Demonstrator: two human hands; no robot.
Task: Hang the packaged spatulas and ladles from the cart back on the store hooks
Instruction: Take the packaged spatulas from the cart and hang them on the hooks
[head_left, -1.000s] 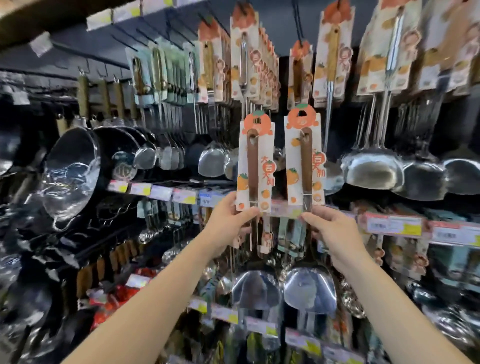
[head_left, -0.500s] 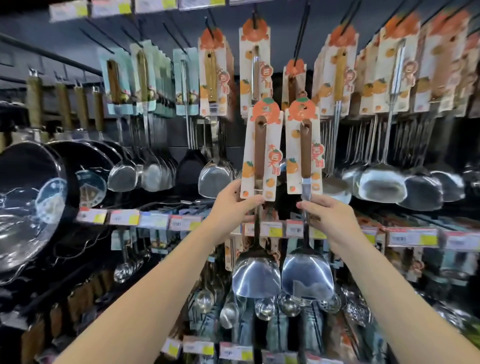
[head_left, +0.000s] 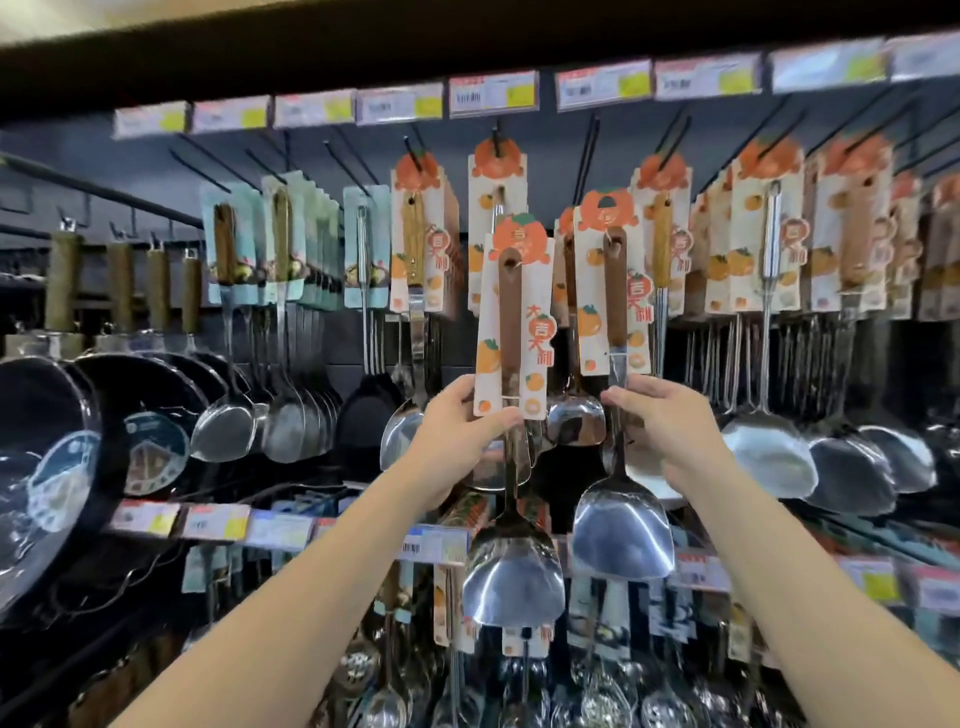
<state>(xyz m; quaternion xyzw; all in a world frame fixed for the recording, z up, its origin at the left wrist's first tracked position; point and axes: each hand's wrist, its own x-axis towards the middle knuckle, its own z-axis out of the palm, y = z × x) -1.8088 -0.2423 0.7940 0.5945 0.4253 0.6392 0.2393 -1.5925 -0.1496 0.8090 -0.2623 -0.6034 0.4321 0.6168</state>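
I hold two packaged spatulas up in front of the hook wall. My left hand (head_left: 460, 434) pinches the bottom of the left spatula's orange-printed card (head_left: 511, 322); its steel blade (head_left: 513, 577) hangs below. My right hand (head_left: 660, 415) grips the right spatula (head_left: 613, 291) at the neck under its card, blade (head_left: 622, 535) hanging lower. The right card's top sits just below a long black hook (head_left: 587, 156) that carries a matching card behind it. The cart is out of view.
Rows of carded spatulas and ladles (head_left: 769, 249) hang on hooks to both sides. Black pans (head_left: 130, 415) hang at the left. Price-tag rails (head_left: 519, 93) run above and below. Skimmers and more utensils hang on the lower row.
Both hands have raised the two spatulas toward the top row of hooks. My view has tilted upward, so the upper price rail now shows.
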